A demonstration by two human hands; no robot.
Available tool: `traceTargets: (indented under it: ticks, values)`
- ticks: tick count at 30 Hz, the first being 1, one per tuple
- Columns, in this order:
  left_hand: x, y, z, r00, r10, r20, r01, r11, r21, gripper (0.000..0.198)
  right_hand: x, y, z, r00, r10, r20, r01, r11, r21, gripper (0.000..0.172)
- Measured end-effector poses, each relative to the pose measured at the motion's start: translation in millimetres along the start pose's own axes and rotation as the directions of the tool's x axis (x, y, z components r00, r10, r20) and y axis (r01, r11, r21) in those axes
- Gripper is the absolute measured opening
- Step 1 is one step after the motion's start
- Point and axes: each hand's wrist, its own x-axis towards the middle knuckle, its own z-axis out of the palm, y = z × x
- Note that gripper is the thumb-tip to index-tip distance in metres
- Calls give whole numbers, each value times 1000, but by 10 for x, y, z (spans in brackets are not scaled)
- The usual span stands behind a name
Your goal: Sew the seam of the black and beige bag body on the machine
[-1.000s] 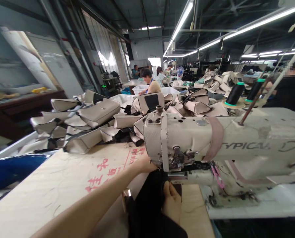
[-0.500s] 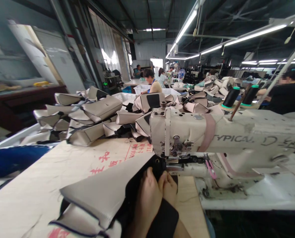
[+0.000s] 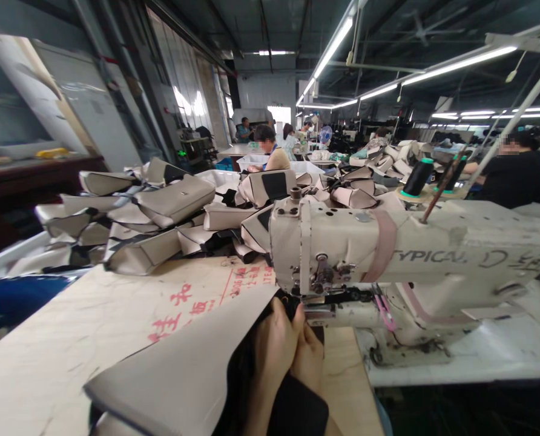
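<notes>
A beige bag (image 3: 170,357) with a black lining lies on the wooden board, its narrow end under the head of the sewing machine (image 3: 333,242). My left hand (image 3: 276,339) is closed on the black edge of the bag, close to the needle area. Right beside it, my right hand (image 3: 309,357) pinches the same black edge, thumb pointing up. The needle and the exact stitching spot are hidden behind my fingers and the machine head. A black flap hangs by my wrists.
Several beige and black bags (image 3: 161,212) are heaped behind the board (image 3: 129,303), which bears red lettering. Black thread cones (image 3: 418,178) stand behind the machine, and pink-handled snips (image 3: 383,309) hang on its front. Other people (image 3: 517,160) sit farther back.
Both hands have moved slightly up towards the machine head with the bag's edge. The bag's wide end has swung left and down, and the view has turned a little to the right.
</notes>
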Motion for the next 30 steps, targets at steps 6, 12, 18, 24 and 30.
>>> traceTargets:
  ticks: [6, 12, 18, 24, 30]
  values:
    - [61, -156, 149, 997, -45, -68, 29, 977, -211, 29, 18, 13, 2, 991, 131, 26, -132, 991, 35, 47]
    - [97, -184, 191, 996, -74, -45, 62, 973, -221, 30, 15, -22, 0, 991, 130, -24, -130, 991, 12, 46]
    - [147, -158, 146, 993, -114, 21, 116, 966, -231, 27, 38, -77, 17, 991, 122, -56, -121, 992, 20, 47]
    - [214, -138, 96, 990, -120, 78, 135, 961, -242, 26, 74, -142, 32, 985, 168, -26, -165, 982, 95, 44]
    - [221, -125, 87, 988, -126, 86, 147, 935, -323, 22, 93, -95, 37, 984, 176, -29, -172, 979, 109, 43]
